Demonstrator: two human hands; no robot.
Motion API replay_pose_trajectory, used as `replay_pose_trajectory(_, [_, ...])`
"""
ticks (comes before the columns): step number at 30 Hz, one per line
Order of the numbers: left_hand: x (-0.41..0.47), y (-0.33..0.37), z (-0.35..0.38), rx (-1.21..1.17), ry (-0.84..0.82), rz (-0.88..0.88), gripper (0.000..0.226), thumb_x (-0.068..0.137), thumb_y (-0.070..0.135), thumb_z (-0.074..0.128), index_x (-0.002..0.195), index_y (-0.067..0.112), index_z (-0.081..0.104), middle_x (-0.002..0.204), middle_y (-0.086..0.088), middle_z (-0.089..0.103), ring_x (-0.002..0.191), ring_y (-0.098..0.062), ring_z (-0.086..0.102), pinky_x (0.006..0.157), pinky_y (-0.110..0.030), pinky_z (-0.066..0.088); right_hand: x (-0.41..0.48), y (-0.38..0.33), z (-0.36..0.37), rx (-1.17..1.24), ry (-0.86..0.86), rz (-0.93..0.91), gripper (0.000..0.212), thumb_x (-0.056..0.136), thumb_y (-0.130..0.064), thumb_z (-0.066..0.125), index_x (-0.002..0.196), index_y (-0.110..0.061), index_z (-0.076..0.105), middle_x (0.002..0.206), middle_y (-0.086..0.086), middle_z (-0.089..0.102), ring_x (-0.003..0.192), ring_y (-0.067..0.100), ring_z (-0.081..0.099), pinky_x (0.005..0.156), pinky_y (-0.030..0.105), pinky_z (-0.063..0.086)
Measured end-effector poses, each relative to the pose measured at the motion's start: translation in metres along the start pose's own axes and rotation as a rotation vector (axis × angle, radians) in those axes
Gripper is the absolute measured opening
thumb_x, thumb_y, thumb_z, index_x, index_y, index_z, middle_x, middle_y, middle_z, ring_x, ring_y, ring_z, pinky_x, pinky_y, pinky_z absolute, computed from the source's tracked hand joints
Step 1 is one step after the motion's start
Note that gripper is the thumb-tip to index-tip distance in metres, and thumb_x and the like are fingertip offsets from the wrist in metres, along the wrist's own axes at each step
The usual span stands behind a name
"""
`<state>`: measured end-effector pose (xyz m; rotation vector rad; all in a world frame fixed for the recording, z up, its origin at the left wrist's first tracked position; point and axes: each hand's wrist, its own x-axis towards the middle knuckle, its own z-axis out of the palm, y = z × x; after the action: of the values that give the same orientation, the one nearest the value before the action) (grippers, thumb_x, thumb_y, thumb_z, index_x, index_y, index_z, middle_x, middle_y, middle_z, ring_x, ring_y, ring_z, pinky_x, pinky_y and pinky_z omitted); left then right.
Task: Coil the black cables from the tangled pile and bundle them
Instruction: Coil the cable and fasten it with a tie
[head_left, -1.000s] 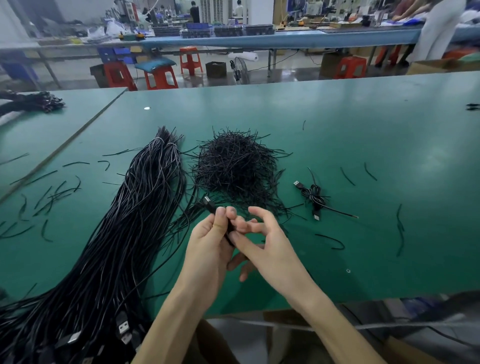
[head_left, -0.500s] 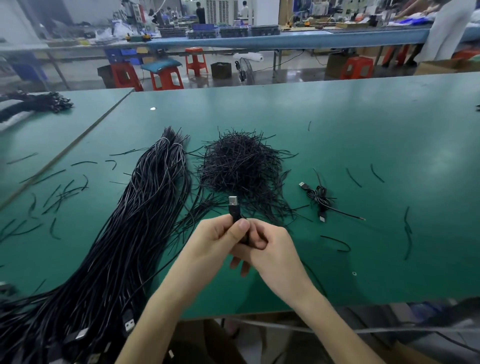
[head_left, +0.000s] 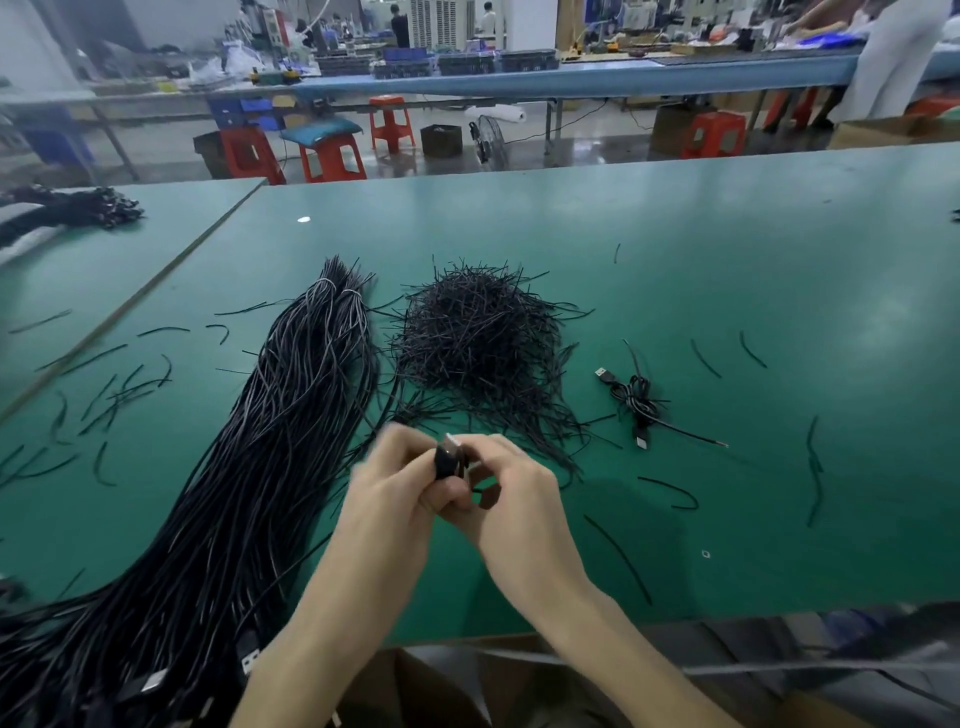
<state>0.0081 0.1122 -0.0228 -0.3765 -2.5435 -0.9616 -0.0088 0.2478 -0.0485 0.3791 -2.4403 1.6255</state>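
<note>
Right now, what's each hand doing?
Left hand: closed on the black cable.
Right hand: closed on the same black cable, fingers blurred.

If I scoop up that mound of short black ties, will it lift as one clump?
Probably not. The mound of ties looks loose and springy, with ends sticking out, so pieces would likely shed. Strays already litter the table, suggesting they are light and scatter easily.
</note>
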Motion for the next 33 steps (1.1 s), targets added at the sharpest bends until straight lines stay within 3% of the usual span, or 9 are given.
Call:
replay_pose_trajectory(2, [0.002, -0.002, -0.002, 0.012, 0.041, -0.004, 0.026, 0.097, 0.015, 0.059, 0.084, -0.005, 0.070, 0.093, -0.003, 0.054, 0.086, -0.017, 0.046, 0.078, -0.024, 0.042, 0.002, -0.002, 0.000, -0.138, 0.039, -0.078, 0.033, 0.088, -0.034, 0.077, 0.118, -0.022, 0.071, 0.100, -0.017, 0.063, 0.098, 0.002, 0.053, 0.084, 0.012, 0.043])
replay_pose_trajectory(4, [0.005, -0.004, -0.003, -0.174, 0.022, -0.083, 0.036, 0.094, 0.025, 0.057, 0.084, -0.007, 0.070, 0.087, -0.004, 0.053, 0.080, -0.011, 0.049, 0.070, -0.018, 0.041, 0.001, -0.001, 0.000, -0.144, 0.041, -0.088, 0.036, 0.089, -0.038, 0.075, 0.119, -0.019, 0.070, 0.100, -0.015, 0.063, 0.097, 0.003, 0.053, 0.086, 0.015, 0.045])
replay_pose_trajectory(9, [0.002, -0.013, -0.002, -0.398, 0.035, -0.235, 0.030, 0.081, 0.037, 0.068, 0.082, 0.009, 0.078, 0.079, -0.006, 0.063, 0.072, -0.022, 0.060, 0.066, -0.046, 0.050, 0.000, 0.002, -0.004, -0.119, -0.101, -0.071, 0.032, 0.095, -0.015, 0.070, 0.126, -0.018, 0.066, 0.105, -0.012, 0.060, 0.098, 0.005, 0.059, 0.087, 0.020, 0.050])
replay_pose_trajectory(11, [0.003, -0.015, -0.004, -0.444, 0.036, -0.307, 0.023, 0.074, 0.040, 0.075, 0.077, 0.017, 0.078, 0.072, -0.008, 0.068, 0.066, -0.020, 0.064, 0.064, -0.040, 0.052, -0.001, 0.003, -0.006, -0.213, -0.145, -0.095, 0.030, 0.100, -0.016, 0.061, 0.130, -0.018, 0.062, 0.109, -0.008, 0.060, 0.099, 0.008, 0.058, 0.088, 0.025, 0.050])
replay_pose_trajectory(15, [0.009, -0.015, 0.000, -0.349, -0.022, -0.404, 0.022, 0.067, 0.055, 0.073, 0.071, 0.033, 0.074, 0.061, 0.009, 0.071, 0.056, -0.001, 0.063, 0.056, -0.012, 0.045, -0.002, 0.004, -0.008, -0.349, -0.192, -0.146, 0.030, 0.102, -0.004, 0.051, 0.129, -0.013, 0.060, 0.115, 0.001, 0.063, 0.107, 0.013, 0.057, 0.094, 0.031, 0.051])
replay_pose_trajectory(22, [0.008, -0.026, -0.003, -0.092, 0.138, -0.412, 0.028, 0.079, 0.060, 0.069, 0.087, 0.034, 0.061, 0.077, 0.015, 0.070, 0.071, 0.001, 0.067, 0.064, -0.021, 0.053, 0.003, 0.019, -0.016, -0.585, -0.253, -0.181, 0.023, 0.103, 0.002, 0.047, 0.115, -0.016, 0.056, 0.103, -0.006, 0.052, 0.096, 0.011, 0.044, 0.083, 0.032, 0.047])
replay_pose_trajectory(27, [0.012, -0.031, -0.009, 0.104, -0.137, -0.131, 0.057, 0.089, 0.069, 0.042, 0.131, 0.033, 0.059, 0.123, 0.020, 0.049, 0.110, -0.001, 0.052, 0.088, -0.022, 0.044, 0.001, 0.024, -0.025, -0.646, -0.331, -0.245, 0.034, 0.097, 0.010, 0.048, 0.121, -0.013, 0.056, 0.107, -0.003, 0.053, 0.099, 0.014, 0.045, 0.086, 0.032, 0.045])
replay_pose_trajectory(30, [0.015, -0.020, 0.000, 0.224, -0.410, -0.045, 0.071, 0.091, 0.072, 0.018, 0.135, 0.031, 0.057, 0.116, 0.016, 0.054, 0.102, -0.007, 0.057, 0.090, -0.027, 0.047, 0.005, 0.014, -0.028, -0.737, -0.347, -0.343, 0.035, 0.084, 0.014, 0.047, 0.107, -0.007, 0.063, 0.097, 0.002, 0.057, 0.091, 0.020, 0.052, 0.083, 0.032, 0.044])
replay_pose_trajectory(33, [0.015, -0.012, 0.012, 0.204, -0.488, -0.102, 0.071, 0.092, 0.069, 0.011, 0.125, 0.028, 0.058, 0.107, 0.011, 0.057, 0.094, -0.014, 0.061, 0.085, -0.038, 0.051, 0.007, 0.009, -0.033, -0.735, -0.306, -0.414, 0.039, 0.073, 0.014, 0.043, 0.094, -0.008, 0.067, 0.086, 0.002, 0.060, 0.080, 0.020, 0.055, 0.076, 0.028, 0.049])
